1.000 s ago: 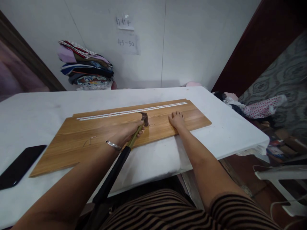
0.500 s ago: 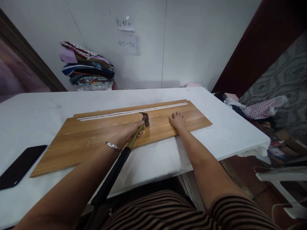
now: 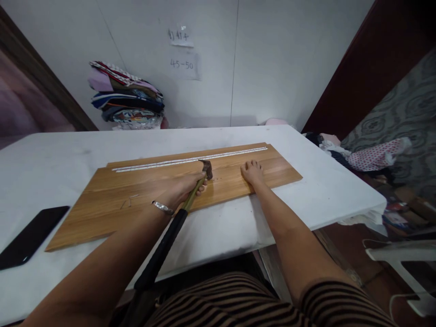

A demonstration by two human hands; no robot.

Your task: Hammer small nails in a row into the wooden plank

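My left hand (image 3: 190, 185) is wrapped round the upper handle of a claw hammer (image 3: 207, 169), close below its rusty head. The hammer's long black grip runs back toward my body. Its head is over the wood-grain board (image 3: 235, 181), beside several small dark marks; whether it touches the board I cannot tell. My right hand (image 3: 252, 172) rests on the board farther right, fingers slightly bent and apart, holding nothing. Several thin nails (image 3: 130, 200) lie on the board left of my left wrist. White strips with markings (image 3: 190, 159) run along the board's far side.
The board lies on a white table (image 3: 218, 231). A black phone (image 3: 32, 236) lies at the left. Folded fabrics (image 3: 129, 97) are stacked by the wall, under paper notes (image 3: 184, 66). Cloths (image 3: 374, 154) and a white plastic chair (image 3: 405, 259) stand off to the right.
The view has shifted slightly. My hands, the hammer and the board stay in nearly the same places relative to one another.
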